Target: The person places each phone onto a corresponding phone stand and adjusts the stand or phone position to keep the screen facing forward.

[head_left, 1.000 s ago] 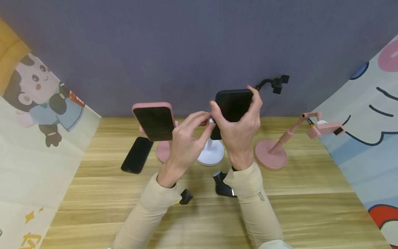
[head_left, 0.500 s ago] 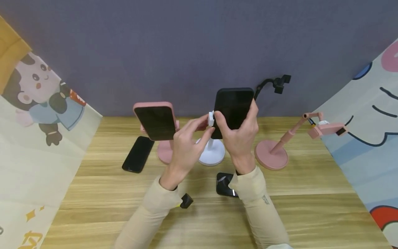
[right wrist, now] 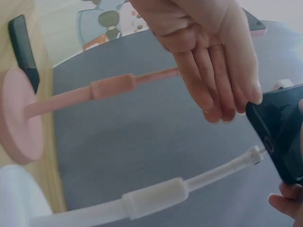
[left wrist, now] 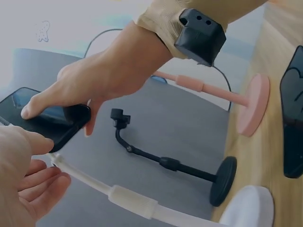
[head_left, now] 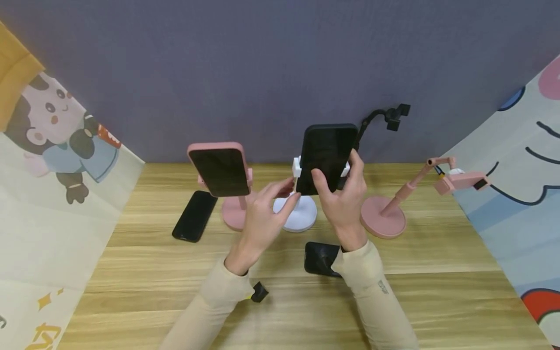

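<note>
The black phone (head_left: 328, 158) stands upright and slightly tilted at the clamp of the white stand (head_left: 302, 218), its screen towards the person; the right hand (head_left: 345, 201) grips its lower right side, thumb across the screen, while the left hand (head_left: 268, 206), fingers loosely extended, has its thumb at the lower left corner. Just left, a pink-edged phone (head_left: 220, 171) sits in a pink stand (head_left: 232, 214), whose base the left hand partly covers; a dark phone (head_left: 194, 216) lies beside it. Behind the black phone rises a black stand (left wrist: 169, 163), partly hidden in the head view. Another pink stand (head_left: 382, 218) is on the right, and the right sleeve (head_left: 360, 270) overlaps another lying phone (head_left: 312, 256)
</note>
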